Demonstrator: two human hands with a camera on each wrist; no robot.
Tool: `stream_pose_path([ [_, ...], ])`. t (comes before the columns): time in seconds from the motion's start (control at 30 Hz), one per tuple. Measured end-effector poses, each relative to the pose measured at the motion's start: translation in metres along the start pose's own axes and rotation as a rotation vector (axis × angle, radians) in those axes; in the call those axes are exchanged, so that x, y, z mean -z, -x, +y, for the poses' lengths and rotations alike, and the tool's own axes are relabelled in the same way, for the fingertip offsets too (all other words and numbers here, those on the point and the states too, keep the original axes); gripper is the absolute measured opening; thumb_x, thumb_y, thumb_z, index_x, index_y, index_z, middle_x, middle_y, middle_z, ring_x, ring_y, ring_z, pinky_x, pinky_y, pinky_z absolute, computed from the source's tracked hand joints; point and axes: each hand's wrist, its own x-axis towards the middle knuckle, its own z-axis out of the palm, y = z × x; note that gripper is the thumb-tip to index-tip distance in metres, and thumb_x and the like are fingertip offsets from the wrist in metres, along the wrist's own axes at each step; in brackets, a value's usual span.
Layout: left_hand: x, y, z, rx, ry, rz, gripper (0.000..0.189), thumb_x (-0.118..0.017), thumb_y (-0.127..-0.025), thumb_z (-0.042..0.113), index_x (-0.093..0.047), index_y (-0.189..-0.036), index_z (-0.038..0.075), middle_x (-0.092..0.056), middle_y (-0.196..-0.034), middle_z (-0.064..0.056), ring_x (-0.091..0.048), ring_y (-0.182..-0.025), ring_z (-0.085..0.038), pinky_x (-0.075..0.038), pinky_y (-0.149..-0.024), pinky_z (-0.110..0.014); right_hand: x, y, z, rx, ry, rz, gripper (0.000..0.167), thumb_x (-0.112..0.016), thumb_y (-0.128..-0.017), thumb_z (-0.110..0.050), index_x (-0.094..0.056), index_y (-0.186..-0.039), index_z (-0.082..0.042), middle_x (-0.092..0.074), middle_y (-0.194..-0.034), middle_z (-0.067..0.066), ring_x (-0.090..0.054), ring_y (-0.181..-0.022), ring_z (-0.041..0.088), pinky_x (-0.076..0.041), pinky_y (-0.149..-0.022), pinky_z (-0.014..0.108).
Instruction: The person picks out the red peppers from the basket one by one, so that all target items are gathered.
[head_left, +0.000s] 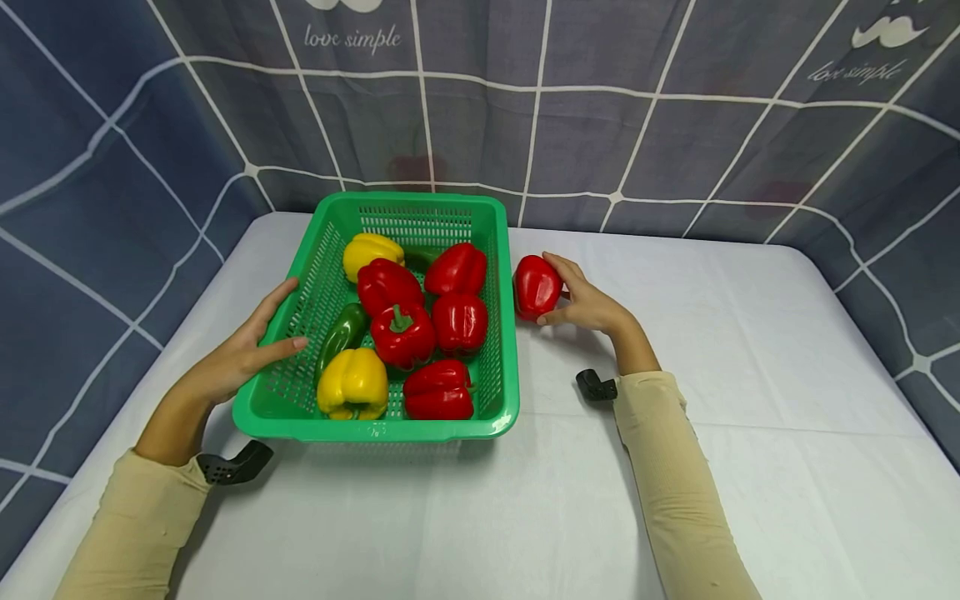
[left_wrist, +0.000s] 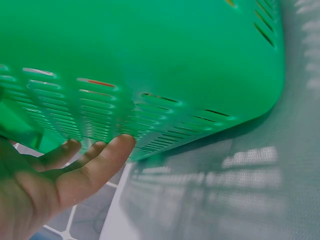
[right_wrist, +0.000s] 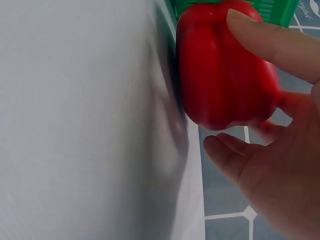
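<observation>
A green basket point(head_left: 378, 430) holds several red bell peppers point(head_left: 403, 336), yellow bell peppers point(head_left: 352, 382) and long green peppers point(head_left: 344, 332). At its left side, my left hand point(head_left: 234, 357) holds the rim, thumb over the edge and the other fingers outside. The left wrist view shows those fingers point(left_wrist: 117, 148) against the slotted outer wall. Just right of the basket, my right hand point(head_left: 588, 307) grips another red bell pepper point(head_left: 537, 287) between thumb and fingers. In the right wrist view, the thumb point(right_wrist: 272, 45) lies on this pepper's side.
A white cloth point(head_left: 675, 500) covers the table under the basket. Behind and at both sides hangs a dark grey-blue curtain point(head_left: 480, 125) with white grid lines. Black wrist cameras point(head_left: 236, 463) stick out below both hands.
</observation>
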Motion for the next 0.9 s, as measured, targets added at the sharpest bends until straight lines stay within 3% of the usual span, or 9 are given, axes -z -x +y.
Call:
stream_pose_path([
  [0.37, 0.000, 0.001, -0.001, -0.004, 0.005, -0.002, 0.077, -0.044, -0.093, 0.007, 0.008, -0.146, 0.028, 0.009, -0.148, -0.026, -0.051, -0.102, 0.001, -0.055, -0.069, -0.029, 0.002, 0.003, -0.002, -0.062, 0.014, -0.027, 0.100, -0.073, -0.071, -0.010, -0.010, -0.147, -0.025, -0.011, -0.149, 0.007, -0.020, -0.133, 0.031, -0.032, -0.102, 0.054],
  [0.57, 0.001, 0.001, -0.001, -0.018, -0.003, -0.001, 0.077, -0.044, -0.093, 0.005, 0.008, -0.147, 0.027, 0.009, -0.148, -0.027, -0.049, -0.103, 0.000, -0.054, -0.069, -0.028, 0.003, 0.012, -0.023, -0.087, 0.000, -0.046, 0.099, -0.070, -0.072, -0.006, -0.008, -0.148, -0.018, -0.010, -0.149, 0.012, -0.020, -0.132, 0.035, -0.031, -0.102, 0.056],
  [0.67, 0.001, 0.000, -0.001, -0.008, -0.028, 0.008, 0.078, -0.045, -0.093, 0.007, 0.007, -0.147, 0.028, 0.011, -0.150, -0.022, -0.043, -0.114, -0.013, -0.053, -0.073, -0.023, 0.003, 0.017, -0.033, -0.091, 0.009, -0.046, 0.098, -0.069, -0.073, -0.005, -0.006, -0.148, -0.014, -0.009, -0.149, 0.014, -0.020, -0.133, 0.036, -0.030, -0.102, 0.056],
  [0.8, 0.000, -0.001, -0.001, 0.003, -0.066, 0.021, 0.079, -0.047, -0.092, 0.009, 0.007, -0.147, 0.029, 0.015, -0.151, -0.015, -0.020, -0.128, -0.039, -0.045, -0.079, -0.013, 0.003, 0.015, -0.030, -0.086, 0.011, -0.039, 0.098, -0.069, -0.073, -0.006, -0.006, -0.148, -0.015, -0.008, -0.149, 0.013, -0.020, -0.133, 0.035, -0.030, -0.102, 0.056],
  [0.9, 0.000, -0.002, -0.001, 0.007, -0.076, 0.025, 0.080, -0.048, -0.092, 0.009, 0.007, -0.147, 0.028, 0.015, -0.151, -0.013, -0.010, -0.130, -0.045, -0.042, -0.080, -0.010, 0.003, 0.010, -0.019, -0.073, 0.028, -0.029, 0.099, -0.072, -0.073, -0.011, -0.008, -0.148, -0.019, -0.009, -0.149, 0.010, -0.019, -0.133, 0.033, -0.028, -0.103, 0.057],
])
